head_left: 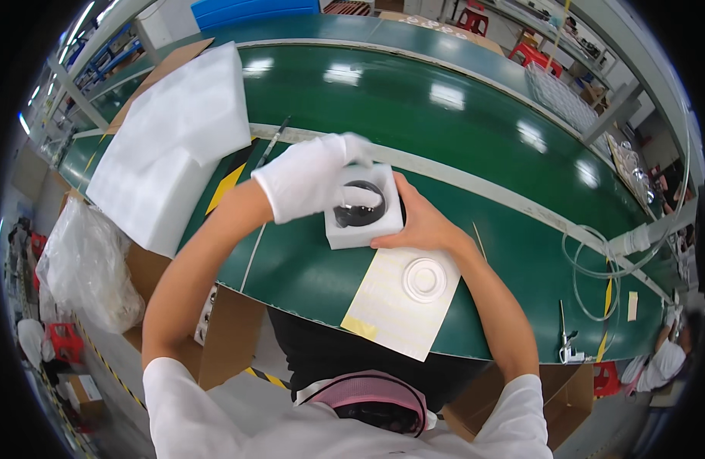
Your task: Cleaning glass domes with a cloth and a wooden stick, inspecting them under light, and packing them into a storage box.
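A white foam block [354, 234] stands on the green work surface in front of me, with a round, glossy black part [359, 215] sitting in its hollow. My right hand [423, 217], bare, grips the block's right side, thumb at the near corner and fingers along the far side. Over the block's left side is my left hand [310, 176] in a white glove. Its fingers are smeared by motion and reach over the black part; their grip cannot be made out. Near my right wrist, a white ring-shaped piece [424, 280] lies on a pale sheet [393, 314].
Large white foam sheets [180, 99] are stacked at the left, above clear plastic bags [88, 264] and a cardboard box [234, 336]. A pen-like tool [274, 139] lies beyond my left hand. An air gun [569, 350] and clear hose [574, 275] are at the right. A green conveyor belt [398, 96] runs behind.
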Demonstrator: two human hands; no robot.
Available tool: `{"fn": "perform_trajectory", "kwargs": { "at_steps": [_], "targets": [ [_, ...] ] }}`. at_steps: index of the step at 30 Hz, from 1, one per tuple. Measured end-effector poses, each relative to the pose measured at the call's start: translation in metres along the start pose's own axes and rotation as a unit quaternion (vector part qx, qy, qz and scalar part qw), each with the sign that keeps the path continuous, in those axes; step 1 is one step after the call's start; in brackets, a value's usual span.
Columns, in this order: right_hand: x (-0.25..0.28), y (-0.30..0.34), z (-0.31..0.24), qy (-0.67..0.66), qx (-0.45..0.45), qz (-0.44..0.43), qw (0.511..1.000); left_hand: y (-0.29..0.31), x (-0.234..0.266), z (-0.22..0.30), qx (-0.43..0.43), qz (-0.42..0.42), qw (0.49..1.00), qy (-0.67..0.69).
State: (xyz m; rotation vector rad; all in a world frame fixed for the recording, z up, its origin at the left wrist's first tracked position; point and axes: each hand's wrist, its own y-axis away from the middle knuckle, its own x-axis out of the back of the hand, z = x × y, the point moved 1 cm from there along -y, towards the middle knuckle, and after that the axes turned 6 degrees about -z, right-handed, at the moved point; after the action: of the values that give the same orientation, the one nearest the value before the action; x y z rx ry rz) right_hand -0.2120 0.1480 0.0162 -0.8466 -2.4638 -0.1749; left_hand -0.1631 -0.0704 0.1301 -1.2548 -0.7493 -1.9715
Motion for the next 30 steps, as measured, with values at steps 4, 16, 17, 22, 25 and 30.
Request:
{"fn": "perform_trajectory", "kwargs": {
  "at_steps": [4, 16, 17, 22, 25, 30],
  "targets": [
    [-0.020, -0.018, -0.029, -0.052, 0.031, 0.030, 0.998, 0.044, -0.034, 0.000, -0.006, 0.171, 0.985, 0.014],
    [-0.176, -0.072, -0.178, 0.043, 0.214, -0.234, 0.947, 0.325, -0.077, 0.045, 0.348, 0.422, 0.811, 0.208],
    [-0.198, -0.073, -0.178, 0.121, 0.268, -0.227, 0.928, 0.356, -0.120, 0.017, 0.364, 0.482, 0.782, 0.157],
    [-0.388, -0.090, -0.149, 0.293, 0.414, -0.390, 0.768, 0.497, -0.262, -0.022, 0.565, 0.570, 0.535, 0.264],
    [-0.543, -0.154, -0.109, 0.412, 0.411, -0.296, 0.757, 0.537, -0.374, 0.015, 0.679, 0.592, 0.399, 0.168],
    [-0.596, -0.173, 0.007, 0.420, 0.250, -0.377, 0.787, 0.482, -0.406, 0.144, 0.767, 0.538, 0.263, 0.230]
  ]
}}
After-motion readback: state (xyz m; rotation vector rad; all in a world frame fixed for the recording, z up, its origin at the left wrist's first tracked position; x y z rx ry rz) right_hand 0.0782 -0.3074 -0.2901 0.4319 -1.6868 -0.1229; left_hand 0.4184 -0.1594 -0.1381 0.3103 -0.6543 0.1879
